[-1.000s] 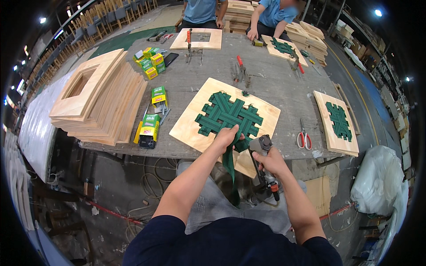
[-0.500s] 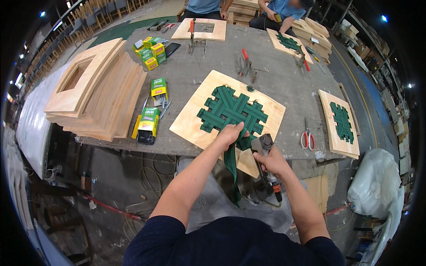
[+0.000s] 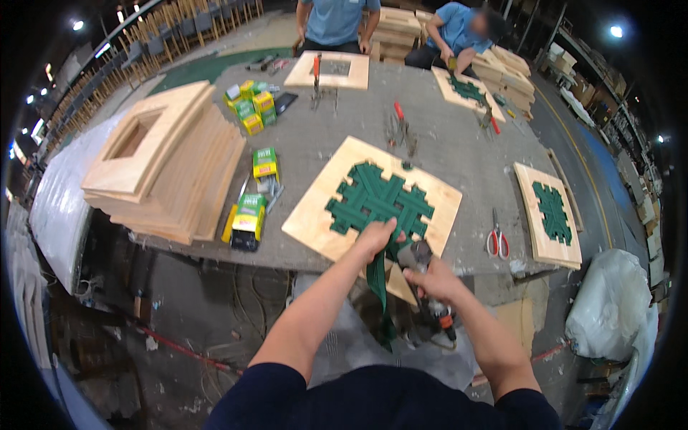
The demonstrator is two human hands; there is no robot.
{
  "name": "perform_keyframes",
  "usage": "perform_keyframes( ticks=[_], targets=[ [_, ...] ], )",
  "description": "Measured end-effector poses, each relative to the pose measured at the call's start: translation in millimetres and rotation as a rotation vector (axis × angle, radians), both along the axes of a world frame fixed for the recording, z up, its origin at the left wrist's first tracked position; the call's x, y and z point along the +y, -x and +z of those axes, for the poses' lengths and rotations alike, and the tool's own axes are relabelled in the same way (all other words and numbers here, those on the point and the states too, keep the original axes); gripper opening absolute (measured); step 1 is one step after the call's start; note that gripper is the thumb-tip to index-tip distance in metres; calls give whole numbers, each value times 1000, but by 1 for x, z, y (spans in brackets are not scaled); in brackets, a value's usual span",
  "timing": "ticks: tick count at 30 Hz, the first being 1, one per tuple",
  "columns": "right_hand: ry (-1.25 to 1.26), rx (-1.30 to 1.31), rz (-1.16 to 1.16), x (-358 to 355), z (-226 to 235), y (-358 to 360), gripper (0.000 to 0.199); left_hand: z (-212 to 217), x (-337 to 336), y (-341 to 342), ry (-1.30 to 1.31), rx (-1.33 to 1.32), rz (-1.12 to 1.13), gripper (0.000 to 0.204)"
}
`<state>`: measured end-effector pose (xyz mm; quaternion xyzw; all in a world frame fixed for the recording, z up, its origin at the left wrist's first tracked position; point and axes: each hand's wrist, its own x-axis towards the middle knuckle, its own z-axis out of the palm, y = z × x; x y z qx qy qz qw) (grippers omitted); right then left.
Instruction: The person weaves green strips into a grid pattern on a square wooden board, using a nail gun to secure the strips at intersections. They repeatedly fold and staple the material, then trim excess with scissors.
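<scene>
Your left hand (image 3: pixel 376 236) pinches the green webbing strap (image 3: pixel 378 287) at the near edge of the plywood seat frame (image 3: pixel 337 222); its tail hangs limp. Your right hand (image 3: pixel 430 279) is clenched around the staple gun (image 3: pixel 418 256). The strap looks soft, so grip it close to the wood.

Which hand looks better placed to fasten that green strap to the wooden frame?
Probably the right hand: it already grips the stapler tool at the frame edge. The left hand presses the green strap down.
</scene>
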<state>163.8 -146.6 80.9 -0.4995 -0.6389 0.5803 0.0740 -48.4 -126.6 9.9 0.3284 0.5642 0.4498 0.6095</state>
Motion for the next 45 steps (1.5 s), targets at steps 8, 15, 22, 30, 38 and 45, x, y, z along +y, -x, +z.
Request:
perform_keyframes(
  ticks=[8,15,22,30,38,45],
  targets=[
    [-71,-36,-13,2,1,-6,49,19,-7,-5,107,45,-4,54],
    [83,346,-311,23,-2,-46,30,1,-60,-41,-552,1011,44,44],
    [51,484,-838,107,-27,-123,23,-4,-80,-58,-840,1226,33,25],
    [224,400,-704,193,-54,-145,39,1,-71,-63,-895,1218,87,34],
    [-542,-641,-297,177,-27,-172,45,0,-76,-59,-847,1253,74,35],
    [-749,-652,-323,147,-48,-218,56,3,-77,-60,-856,1258,85,35]
  ],
)
